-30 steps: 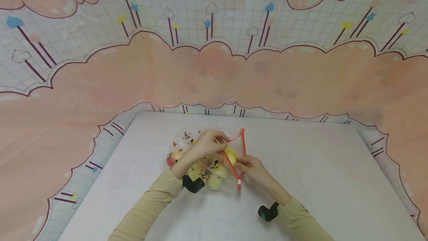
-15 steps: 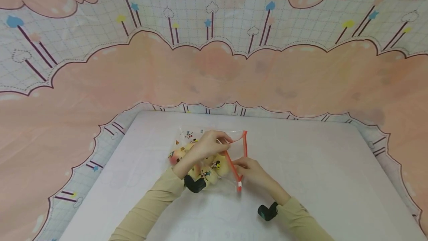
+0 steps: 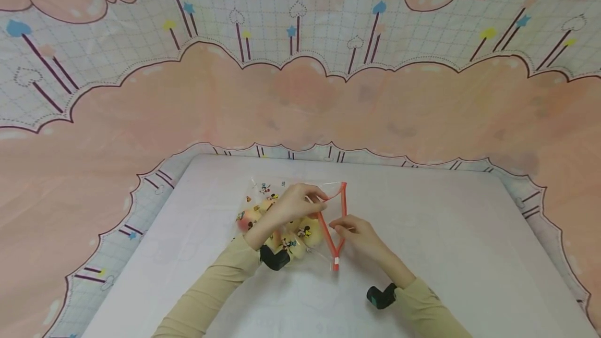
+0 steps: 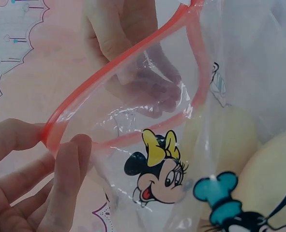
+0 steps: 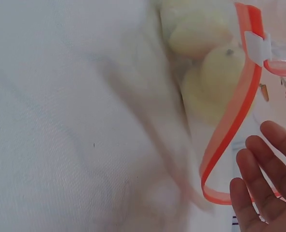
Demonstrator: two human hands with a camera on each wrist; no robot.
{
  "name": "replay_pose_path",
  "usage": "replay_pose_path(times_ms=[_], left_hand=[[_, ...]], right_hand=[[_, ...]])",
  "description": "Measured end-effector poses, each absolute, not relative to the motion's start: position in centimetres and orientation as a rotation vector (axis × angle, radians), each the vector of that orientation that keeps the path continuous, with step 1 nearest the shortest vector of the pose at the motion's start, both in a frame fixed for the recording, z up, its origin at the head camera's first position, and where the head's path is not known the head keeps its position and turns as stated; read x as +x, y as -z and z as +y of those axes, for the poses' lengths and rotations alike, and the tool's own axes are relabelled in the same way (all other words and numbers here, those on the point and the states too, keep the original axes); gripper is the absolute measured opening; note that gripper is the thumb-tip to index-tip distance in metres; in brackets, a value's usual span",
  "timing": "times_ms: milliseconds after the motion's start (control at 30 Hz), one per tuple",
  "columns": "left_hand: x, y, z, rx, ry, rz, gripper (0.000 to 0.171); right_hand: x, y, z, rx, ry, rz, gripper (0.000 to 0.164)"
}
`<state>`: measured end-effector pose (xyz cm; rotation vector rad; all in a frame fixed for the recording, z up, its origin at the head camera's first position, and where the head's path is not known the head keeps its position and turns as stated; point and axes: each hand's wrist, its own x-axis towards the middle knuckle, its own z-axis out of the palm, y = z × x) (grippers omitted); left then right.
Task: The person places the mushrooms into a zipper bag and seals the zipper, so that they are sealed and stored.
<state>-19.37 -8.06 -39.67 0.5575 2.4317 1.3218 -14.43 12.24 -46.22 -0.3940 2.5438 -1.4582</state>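
A clear zip bag (image 3: 263,190) printed with cartoon figures lies on the table, its red-edged mouth (image 3: 327,232) spread wide toward the right. Several round, pale yellow and reddish fruits (image 5: 199,36) are inside it. My left hand (image 3: 297,203) reaches over the bag and pinches the red rim between thumb and fingers, as the left wrist view shows closely. At the mouth is my right hand (image 3: 360,234), its fingers (image 5: 263,169) loosely bent with nothing seen in them. A white slider (image 5: 257,47) sits at the near end of the red zip.
The white table (image 3: 446,233) extends on both sides of the bag. Behind it hangs a peach-and-white patterned cloth (image 3: 300,103). Black wrist cameras are worn at the left cuff (image 3: 274,258) and the right cuff (image 3: 381,296).
A yellow fruit at the bag's mouth went inside with my right hand. That hand has since drawn back slightly to the right, while my left hand keeps its hold on the rim.
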Motion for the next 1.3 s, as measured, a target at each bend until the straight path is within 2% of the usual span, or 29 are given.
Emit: replay_pose_path(times_ms=[233,633,1300], left_hand=[[-19.2,39.5,-8.1,0.554,-1.293,2.409,0.023],[-18.9,39.4,-8.3,0.573,-1.298,2.421,0.021],[-16.3,41.1,-8.3,0.536,-1.624,2.306,0.023]], right_hand=[[-13.9,45.4,12.4,-0.38,1.5,2.517,0.024],[-13.8,46.3,13.3,-0.349,1.531,2.514,0.027],[-12.7,45.9,14.8,-0.31,1.56,2.527,0.03]])
